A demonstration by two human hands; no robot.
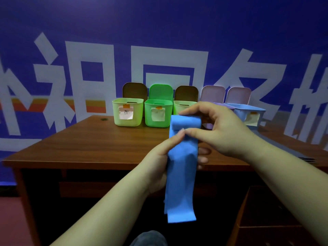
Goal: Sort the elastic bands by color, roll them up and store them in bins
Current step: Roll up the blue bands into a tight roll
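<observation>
I hold a wide blue elastic band (181, 174) up in front of me, above the near edge of the table. Its top end is curled into a small roll, and the rest hangs straight down below the table edge. My right hand (221, 128) pinches that rolled top between thumb and fingers. My left hand (165, 157) grips the band just under the roll, thumb in front and fingers behind. At the back of the table stands a row of labelled bins: pale green (127, 112), bright green (158, 113), another pale green (181, 106), a purple one (223, 105) and a light blue one (248, 112).
The wooden table (88, 144) runs wide to the left. Bin lids (160, 91) lean upright against the blue wall with white lettering behind the bins. A brown cabinet (266, 219) sits low at the right, and a dark knee shows at the bottom.
</observation>
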